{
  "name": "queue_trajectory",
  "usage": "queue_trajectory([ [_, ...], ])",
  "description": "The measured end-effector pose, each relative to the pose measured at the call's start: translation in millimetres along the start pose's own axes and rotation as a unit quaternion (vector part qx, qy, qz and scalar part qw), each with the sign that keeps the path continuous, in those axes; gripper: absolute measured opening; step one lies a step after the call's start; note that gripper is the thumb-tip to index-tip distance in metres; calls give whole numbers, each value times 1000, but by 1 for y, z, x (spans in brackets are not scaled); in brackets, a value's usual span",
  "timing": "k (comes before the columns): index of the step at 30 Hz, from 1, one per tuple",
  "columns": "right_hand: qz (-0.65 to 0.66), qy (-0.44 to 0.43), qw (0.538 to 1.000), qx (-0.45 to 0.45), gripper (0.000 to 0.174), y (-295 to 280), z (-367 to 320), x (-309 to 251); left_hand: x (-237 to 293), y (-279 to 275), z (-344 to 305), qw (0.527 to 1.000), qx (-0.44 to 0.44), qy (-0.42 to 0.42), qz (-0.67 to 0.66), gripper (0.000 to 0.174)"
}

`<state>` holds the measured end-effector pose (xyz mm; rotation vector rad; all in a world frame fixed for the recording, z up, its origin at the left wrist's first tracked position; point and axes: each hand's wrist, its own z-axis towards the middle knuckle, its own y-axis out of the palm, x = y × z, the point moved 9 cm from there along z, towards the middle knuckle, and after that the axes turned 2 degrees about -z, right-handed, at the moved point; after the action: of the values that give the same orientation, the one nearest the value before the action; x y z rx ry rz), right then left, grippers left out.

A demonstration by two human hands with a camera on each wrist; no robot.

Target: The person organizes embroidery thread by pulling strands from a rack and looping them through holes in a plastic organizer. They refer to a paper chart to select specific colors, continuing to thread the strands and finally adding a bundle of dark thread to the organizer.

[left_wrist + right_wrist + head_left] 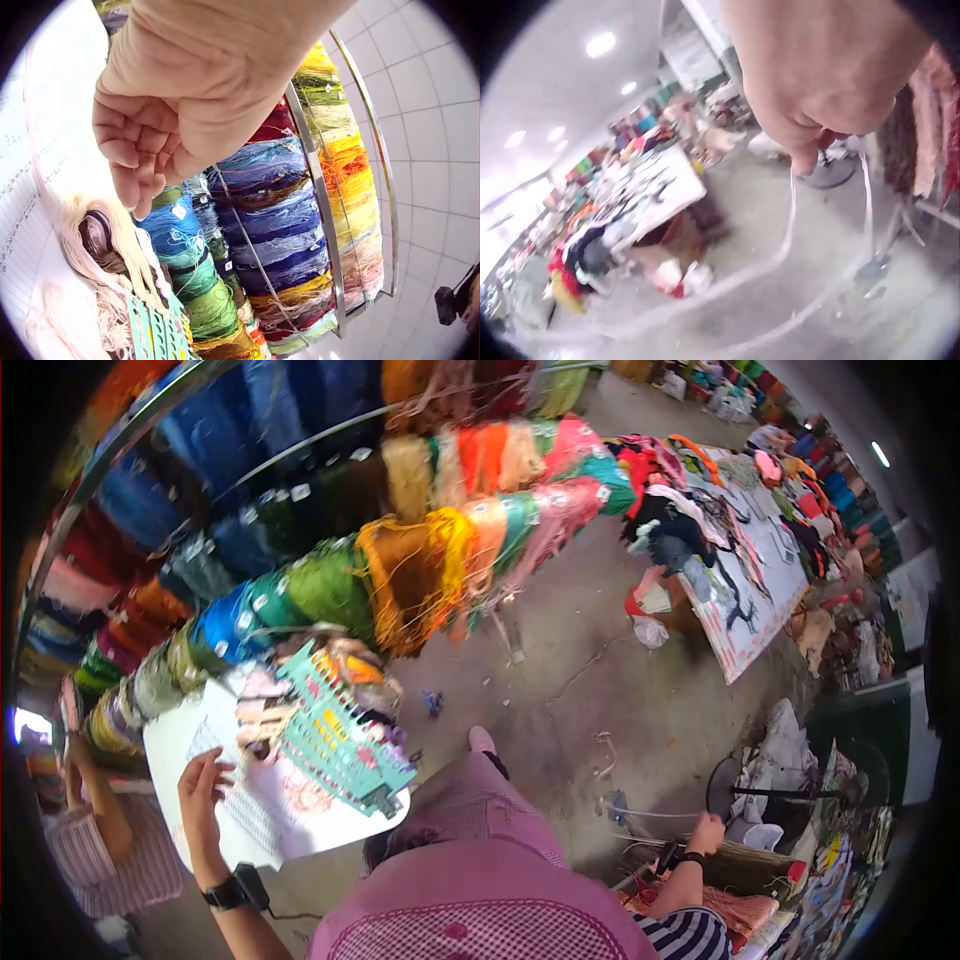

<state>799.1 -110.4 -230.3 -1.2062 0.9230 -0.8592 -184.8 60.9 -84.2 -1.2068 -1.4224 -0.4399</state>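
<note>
Left hand (205, 792) lies against the white sheet (290, 815); I cannot tell whether its grip closes on the edge. The green thread card (340, 745) on that sheet already carries many strands. Right hand (817, 82), out at the person's right, pinches a pale strand (792, 210) looping toward the floor (560, 690). I judge the sorting part done, with this strand unplaced. The yarn rack (330, 585) stands beyond.

The skeins (270, 217) are fuzzy yarn, rails (316, 202) glossy metal, sheet (175, 745) matt paper.
</note>
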Motion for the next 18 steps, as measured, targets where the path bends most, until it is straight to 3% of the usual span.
queue_trajectory([
  [1,35,-75,996,28,19,1,3,-27,1,0,-2,1000,5,4,6,28],
  [2,203,-130,971,-2,18,15,2,-61,2,1,-3,1000,4,-4,12,28],
  [3,367,-181,912,-39,17,26,0,-114,1,4,-5,1000,3,-11,10,28],
  [5,542,-174,806,-161,17,14,-64,-256,5,10,-13,1000,7,-3,-15,25],
  [7,428,-346,815,-184,15,-21,-145,-388,8,19,-20,998,12,-2,-56,23],
  [9,417,-525,730,-130,13,-47,-235,-479,6,30,-23,996,-3,2,-88,22],
  [11,339,-632,677,-165,15,-106,-345,-541,1,47,-23,988,-35,-5,-152,21],
  [13,397,-677,573,-236,15,-123,-430,-576,-3,65,-24,981,-58,-30,-183,21],
  [15,401,-574,521,-487,15,-125,-498,-590,-16,81,-21,972,-70,-65,-215,22],
  [17,389,-572,454,-561,11,-125,-547,-596,-21,96,-18,962,-86,-89,-244,24],
  [18,385,-572,456,-562,11,-115,-557,-600,-26,110,-17,940,-117,-119,-297,25],
])
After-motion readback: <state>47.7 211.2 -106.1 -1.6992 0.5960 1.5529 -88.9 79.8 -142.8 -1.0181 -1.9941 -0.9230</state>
